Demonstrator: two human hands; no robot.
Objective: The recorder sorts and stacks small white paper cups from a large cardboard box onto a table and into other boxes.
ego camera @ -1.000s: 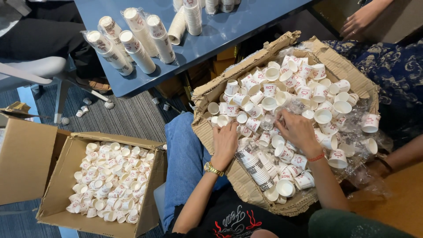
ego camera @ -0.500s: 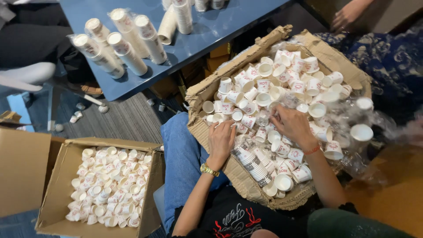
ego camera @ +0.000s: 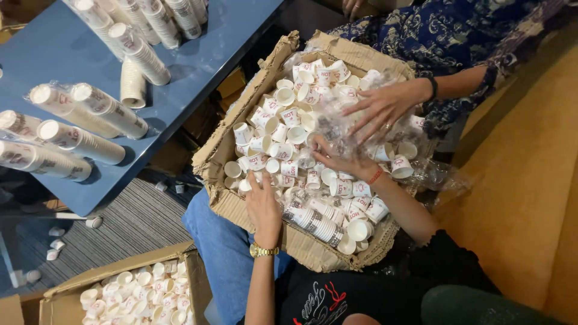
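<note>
Right hand (ego camera: pixel 343 161) now deeper among cups (ego camera: pixel 288 133)

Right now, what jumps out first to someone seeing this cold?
The torn cardboard box on the person's lap, heaped with small white paper cups, dominates the middle. The left hand rests on cups at its near edge and the right hand digs in by crumpled clear plastic, where another person's hand also reaches in. At left, wrapped cup stacks lie on a blue table.

Torn brown carton (ego camera: pixel 238 207) on lap; second carton (ego camera: pixel 66 295) below-left.
</note>
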